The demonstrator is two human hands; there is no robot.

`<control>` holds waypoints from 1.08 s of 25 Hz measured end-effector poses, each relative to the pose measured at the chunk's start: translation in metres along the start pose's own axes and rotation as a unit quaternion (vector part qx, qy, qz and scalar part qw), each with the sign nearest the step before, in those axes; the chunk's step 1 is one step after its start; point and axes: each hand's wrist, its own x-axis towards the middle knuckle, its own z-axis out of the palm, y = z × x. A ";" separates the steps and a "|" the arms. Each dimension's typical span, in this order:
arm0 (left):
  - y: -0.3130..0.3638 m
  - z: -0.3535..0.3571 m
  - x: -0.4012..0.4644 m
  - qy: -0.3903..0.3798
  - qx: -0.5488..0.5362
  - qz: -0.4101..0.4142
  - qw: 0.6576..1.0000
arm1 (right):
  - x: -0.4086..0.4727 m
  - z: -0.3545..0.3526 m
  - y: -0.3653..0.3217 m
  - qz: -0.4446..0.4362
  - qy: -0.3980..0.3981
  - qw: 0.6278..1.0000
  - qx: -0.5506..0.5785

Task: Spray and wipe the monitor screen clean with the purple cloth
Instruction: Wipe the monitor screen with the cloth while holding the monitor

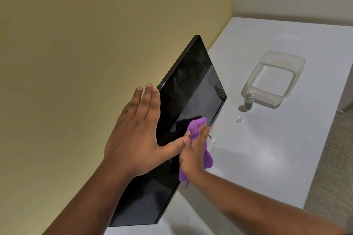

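Observation:
A black monitor (189, 89) stands on the white desk, its dark screen speckled with fine droplets near the top. My left hand (137, 131) lies flat on the monitor's top edge, fingers behind it and thumb across the screen. My right hand (194, 150) presses the purple cloth (198, 126) against the lower part of the screen, near the bottom bezel. A small spray bottle (248, 101) stands on the desk to the right of the monitor. Its clear cap (239, 119) lies a little in front of it.
A clear plastic tub (275, 80) sits behind the spray bottle on the white desk (267, 158). A yellow wall (76, 44) runs close behind the monitor. The desk's right edge drops to carpet (336, 158).

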 end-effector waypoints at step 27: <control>0.003 -0.006 0.000 -0.019 -0.017 -0.002 1.000 | 0.083 -0.011 -0.035 -0.004 0.057 0.997 -0.045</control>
